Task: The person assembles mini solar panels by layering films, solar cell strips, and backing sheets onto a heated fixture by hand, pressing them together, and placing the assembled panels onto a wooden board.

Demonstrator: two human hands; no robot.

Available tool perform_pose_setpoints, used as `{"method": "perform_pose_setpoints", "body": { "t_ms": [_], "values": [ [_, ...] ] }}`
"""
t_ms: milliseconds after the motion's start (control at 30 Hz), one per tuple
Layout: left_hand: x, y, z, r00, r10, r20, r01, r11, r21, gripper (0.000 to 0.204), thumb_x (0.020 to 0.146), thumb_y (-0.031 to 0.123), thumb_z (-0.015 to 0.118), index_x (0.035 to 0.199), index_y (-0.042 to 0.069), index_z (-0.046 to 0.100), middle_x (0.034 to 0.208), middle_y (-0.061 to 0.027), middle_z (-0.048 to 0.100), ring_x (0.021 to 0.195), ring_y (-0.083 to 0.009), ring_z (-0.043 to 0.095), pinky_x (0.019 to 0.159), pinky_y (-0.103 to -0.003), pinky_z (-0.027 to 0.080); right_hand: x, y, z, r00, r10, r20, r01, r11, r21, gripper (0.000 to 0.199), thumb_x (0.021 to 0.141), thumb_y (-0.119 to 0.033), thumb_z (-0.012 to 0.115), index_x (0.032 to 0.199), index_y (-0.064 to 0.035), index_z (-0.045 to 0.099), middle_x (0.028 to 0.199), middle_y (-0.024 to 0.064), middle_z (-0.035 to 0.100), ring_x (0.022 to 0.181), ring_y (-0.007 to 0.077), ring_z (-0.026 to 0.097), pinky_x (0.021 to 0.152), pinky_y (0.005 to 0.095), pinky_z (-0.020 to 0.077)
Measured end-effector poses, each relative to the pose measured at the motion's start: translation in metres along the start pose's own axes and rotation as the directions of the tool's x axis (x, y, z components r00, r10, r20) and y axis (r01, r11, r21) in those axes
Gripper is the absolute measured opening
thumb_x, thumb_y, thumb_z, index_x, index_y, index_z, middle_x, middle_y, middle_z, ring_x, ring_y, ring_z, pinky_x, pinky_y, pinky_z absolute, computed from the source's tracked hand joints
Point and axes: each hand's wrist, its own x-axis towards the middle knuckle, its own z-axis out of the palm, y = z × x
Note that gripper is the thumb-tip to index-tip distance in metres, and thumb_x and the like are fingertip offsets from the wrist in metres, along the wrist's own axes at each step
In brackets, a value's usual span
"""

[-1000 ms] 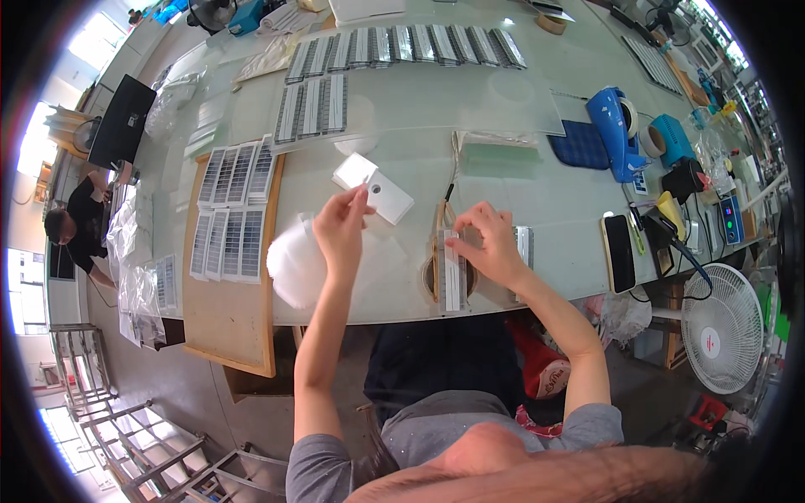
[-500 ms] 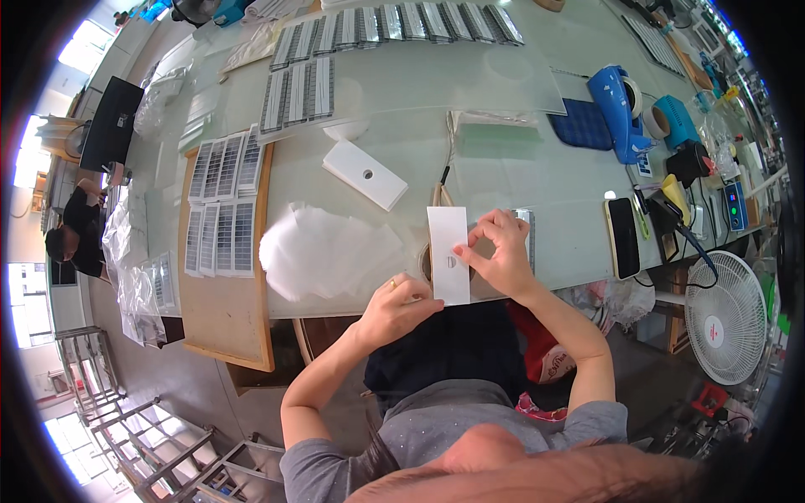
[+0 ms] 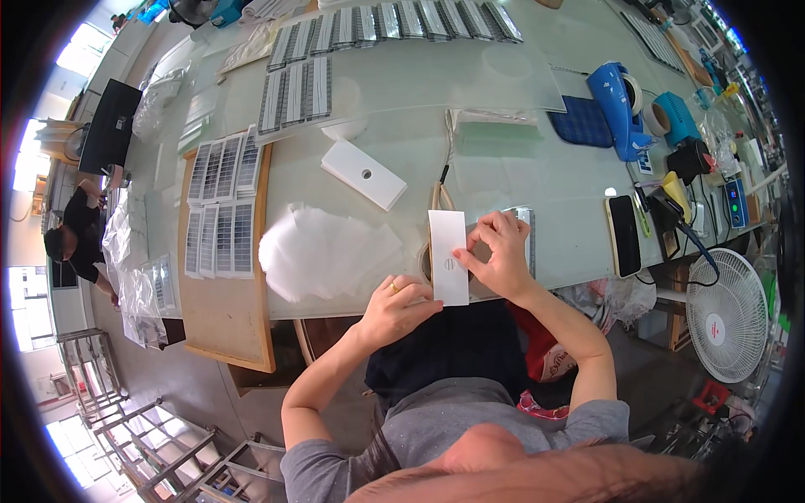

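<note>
A white card (image 3: 447, 230) was held upright in outline at the near edge of the bench (image 3: 394, 126), in front of the person's body. Its lower left corner was pinched by the left hand (image 3: 404, 307), and its right edge was gripped between the thumb and forefinger of the right hand (image 3: 496, 253); the hands were apart from each other, on either side of the card. A silvery strip (image 3: 526, 239) lay just beside the right hand.

To the left, a shallow wooden tray (image 3: 235, 323) with a raised rim was loaded with two rows of grid-faced panels (image 3: 220, 237), laid side by side and partly overlapped. Between tray and card, thin white sheets (image 3: 323, 251) were heaped, and beyond them a white block (image 3: 362, 174) with a round dark hole was set at a slant. Clear plastic bags (image 3: 124, 230) were bunched at far left; their contents could not be told. A roll of tape (image 3: 632, 94) was carried in a blue dispenser (image 3: 610, 105) at the right, near a crumpled clear bag (image 3: 713, 138).
</note>
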Motion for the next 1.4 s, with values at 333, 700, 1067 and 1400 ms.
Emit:
{"method": "perform_pose_setpoints", "body": {
  "t_ms": [333, 700, 1067, 1400],
  "values": [
    [0.016, 0.006, 0.006, 0.996, 0.008, 0.091, -0.023, 0.986, 0.163, 0.026, 0.074, 0.009, 0.073, 0.095, 0.008, 0.059, 0.123, -0.0100, 0.064, 0.121, -0.0291, 0.059, 0.102, -0.046, 0.048, -0.005, -0.003, -0.013, 0.970, -0.222, 0.100, 0.218, 0.975, 0.048, 0.050, 0.069, -0.052, 0.084, 0.090, -0.0151, 0.058, 0.102, 0.0027, 0.055, 0.098, 0.0233, 0.050, 0.088, 0.0427, 0.0283],
    [0.088, -0.008, -0.046, 0.968, -0.231, 0.100, 0.252, 0.880, -0.402, 0.049, 0.072, 0.020, 0.078, 0.110, 0.004, 0.052, 0.100, -0.0133, 0.064, 0.093, -0.0308, 0.063, 0.084, -0.038, 0.050, 0.007, -0.043, -0.042, 0.792, -0.554, -0.257, 0.379, 0.776, -0.505, 0.018, 0.073, -0.026, 0.076, 0.083, -0.0260, 0.062, 0.109, -0.0093, 0.056, 0.102, 0.0155, 0.047, 0.087, 0.0429, 0.0251],
    [0.068, -0.018, -0.039, 0.409, -0.734, 0.542, 0.908, 0.384, -0.165, 0.054, 0.079, 0.033, 0.083, 0.109, -0.001, 0.055, 0.079, -0.0152, 0.071, 0.074, -0.0202, 0.068, 0.069, -0.032, 0.052, 0.003, 0.000, -0.023, 0.976, 0.180, 0.124, -0.169, 0.981, -0.093, 0.036, 0.075, -0.034, 0.083, 0.078, -0.0068, 0.059, 0.109, 0.0051, 0.056, 0.108, 0.0250, 0.045, 0.096, 0.0433, 0.0269],
    [0.066, -0.031, -0.034, 0.368, -0.742, 0.560, 0.919, 0.383, -0.097, 0.057, 0.074, 0.034, 0.085, 0.108, -0.002, 0.057, 0.077, -0.0127, 0.069, 0.072, -0.0201, 0.066, 0.066, -0.033, 0.051, 0.007, -0.001, -0.018, 0.983, 0.109, 0.145, -0.076, 0.972, -0.221, 0.045, 0.071, -0.038, 0.084, 0.095, -0.0101, 0.058, 0.111, 0.0047, 0.054, 0.110, 0.0269, 0.045, 0.093, 0.0448, 0.0258]
  ]
}}
